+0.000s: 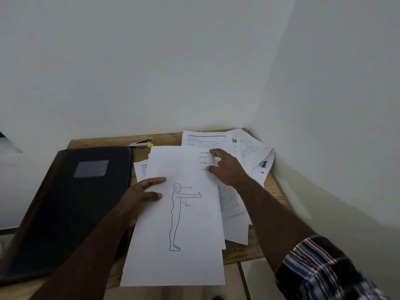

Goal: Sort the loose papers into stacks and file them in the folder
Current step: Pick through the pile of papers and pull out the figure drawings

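My left hand (144,197) grips the left edge of a white sheet (179,221) printed with a line drawing of a standing figure; the sheet is raised over the table and hangs past its front edge. My right hand (225,166) holds the right edge of the sheets lying just behind it, thumb on top. Several loose printed papers (249,148) lie scattered on the wooden table (242,252) toward the back right corner. A closed black folder (71,208) lies flat on the left side of the table.
A yellow and silver stapler (142,142) sits at the table's back edge beside the folder. White walls close in behind and on the right. A white surface (13,182) adjoins the table on the left.
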